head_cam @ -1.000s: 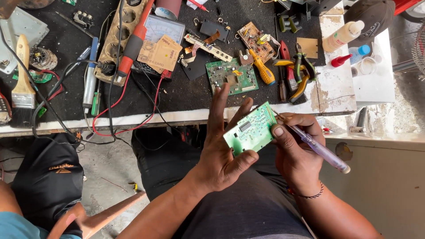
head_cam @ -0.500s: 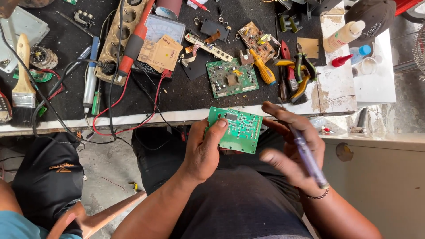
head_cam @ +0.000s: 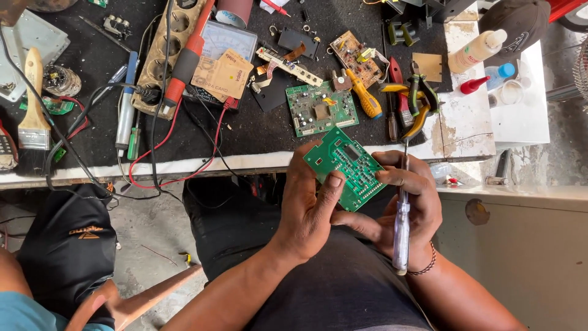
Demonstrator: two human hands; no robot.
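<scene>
Over my lap, my left hand [head_cam: 309,205] grips a green circuit board [head_cam: 348,165] by its lower left edge, thumb on its face. My right hand [head_cam: 404,205] holds the board's right side with the fingers and also carries a screwdriver with a clear handle [head_cam: 401,236], its shaft pointing up past the board's right corner. The board is tilted, with its traces and solder points facing me.
On the black bench mat lie a second green board [head_cam: 320,108], a brown board [head_cam: 352,54], a yellow screwdriver [head_cam: 362,95], pliers [head_cam: 419,101], a power strip [head_cam: 168,52], a brush [head_cam: 32,110] and red and black leads. Bottles [head_cam: 474,52] stand at the right. Another person's knee [head_cam: 67,251] is at the left.
The board has been turned over and rotated between my hands. My right hand closed back onto it, and the screwdriver swung to point upward.
</scene>
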